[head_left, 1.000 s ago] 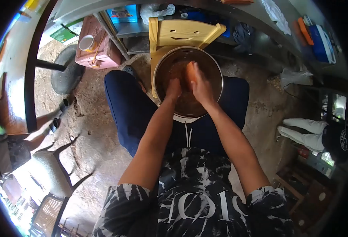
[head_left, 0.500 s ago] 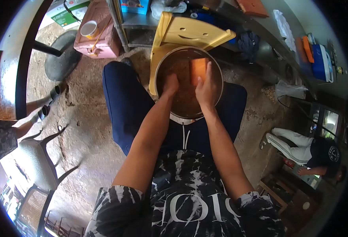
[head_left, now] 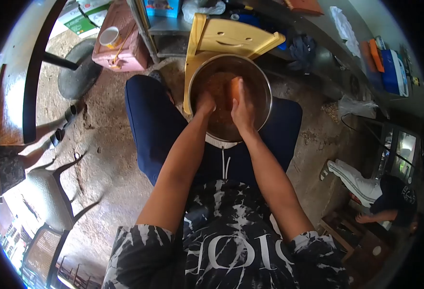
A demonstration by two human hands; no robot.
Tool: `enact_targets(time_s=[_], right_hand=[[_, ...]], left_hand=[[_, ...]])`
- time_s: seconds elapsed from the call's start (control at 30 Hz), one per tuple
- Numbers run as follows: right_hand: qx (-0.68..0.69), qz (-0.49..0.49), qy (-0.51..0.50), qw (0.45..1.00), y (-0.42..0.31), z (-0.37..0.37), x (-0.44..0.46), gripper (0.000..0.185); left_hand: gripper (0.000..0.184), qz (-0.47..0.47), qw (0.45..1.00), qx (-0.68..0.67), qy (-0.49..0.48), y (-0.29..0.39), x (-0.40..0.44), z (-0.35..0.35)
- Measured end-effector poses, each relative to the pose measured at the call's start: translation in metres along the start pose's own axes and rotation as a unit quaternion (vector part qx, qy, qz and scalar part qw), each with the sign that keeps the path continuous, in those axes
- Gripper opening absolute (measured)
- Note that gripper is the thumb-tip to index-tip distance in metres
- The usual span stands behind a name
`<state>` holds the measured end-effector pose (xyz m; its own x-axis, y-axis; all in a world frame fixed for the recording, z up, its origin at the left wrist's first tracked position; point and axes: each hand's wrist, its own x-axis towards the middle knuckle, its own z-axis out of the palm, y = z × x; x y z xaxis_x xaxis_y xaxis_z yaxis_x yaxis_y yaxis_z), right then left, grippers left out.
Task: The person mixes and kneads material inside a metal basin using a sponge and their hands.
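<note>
A large metal pot (head_left: 268, 103) stands between my knees with brown, wet-looking contents in the bottom. Both hands reach down into it. My right hand (head_left: 243, 111) is closed on an orange block-shaped object (head_left: 234, 90), gripping its right side, thumb toward me. Whether the object is solid or hollow does not show. Near the pot's left wall, my left hand (head_left: 205, 102) is low down with its fingers curled; their tips, and anything in them, are hidden.
Behind the pot is a small yellow chair (head_left: 236, 36) with a face cut-out. A pink box (head_left: 120, 48) bearing a white cup (head_left: 110, 36) stands back left. Another person's legs (head_left: 45, 137) are at left; a seated person (head_left: 390, 197) is at right. A metal shelf (head_left: 173, 25) runs behind.
My right hand has moved lower and slightly left, and the orange object has turned so that less of its broad face shows. My left hand has shifted slightly within the pot.
</note>
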<state>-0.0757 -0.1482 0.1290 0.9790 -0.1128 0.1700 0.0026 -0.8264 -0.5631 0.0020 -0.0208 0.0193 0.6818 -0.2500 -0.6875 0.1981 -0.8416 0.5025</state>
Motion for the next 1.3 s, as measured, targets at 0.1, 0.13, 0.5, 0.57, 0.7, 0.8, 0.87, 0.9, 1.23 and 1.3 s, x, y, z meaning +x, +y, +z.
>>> enact_targets(time_s=[0.1,0.13,0.5,0.57,0.7,0.8,0.87,0.9,1.23,1.3], right_hand=[[-0.033,-0.026,0.038,0.998,-0.017,-0.022,0.014,0.075],[-0.016,-0.008,0.076,0.997,-0.025,-0.028,0.02,0.077],[0.041,0.062,-0.011,0.997,-0.022,-0.027,0.019,0.075],[0.006,0.053,0.077,0.996,-0.035,-0.031,0.01,0.077],[-0.058,-0.046,0.025,0.997,0.006,0.003,-0.002,0.074],[-0.001,-0.02,0.027,0.999,-0.012,-0.006,0.015,0.076],[-0.009,-0.06,0.059,0.996,-0.031,-0.012,0.021,0.077],[-0.015,-0.101,0.1,0.99,-0.038,-0.012,0.02,0.078],[0.048,-0.006,0.092,0.995,-0.04,-0.021,0.018,0.072],[0.017,-0.034,0.073,0.997,-0.006,0.002,0.007,0.071]], left_hand=[[0.037,0.047,0.948,-0.198,0.246,-0.009,0.013,0.022],[0.036,0.039,0.966,-0.173,0.186,-0.006,0.012,0.009],[0.058,-0.027,0.876,-0.471,0.097,-0.016,0.035,0.028],[0.065,-0.079,0.829,-0.553,0.014,0.0,-0.004,0.003],[0.073,0.398,0.71,-0.579,0.042,-0.031,0.082,0.061],[0.075,-0.286,0.669,-0.659,-0.19,-0.003,0.035,-0.062],[0.078,-0.399,0.64,-0.606,-0.252,0.003,0.026,-0.076],[0.078,-0.405,0.637,-0.607,-0.25,-0.009,0.03,-0.043],[0.078,-0.075,0.763,-0.642,-0.028,-0.02,0.022,0.022],[0.078,-0.029,0.748,-0.661,-0.06,-0.028,0.049,0.001]])
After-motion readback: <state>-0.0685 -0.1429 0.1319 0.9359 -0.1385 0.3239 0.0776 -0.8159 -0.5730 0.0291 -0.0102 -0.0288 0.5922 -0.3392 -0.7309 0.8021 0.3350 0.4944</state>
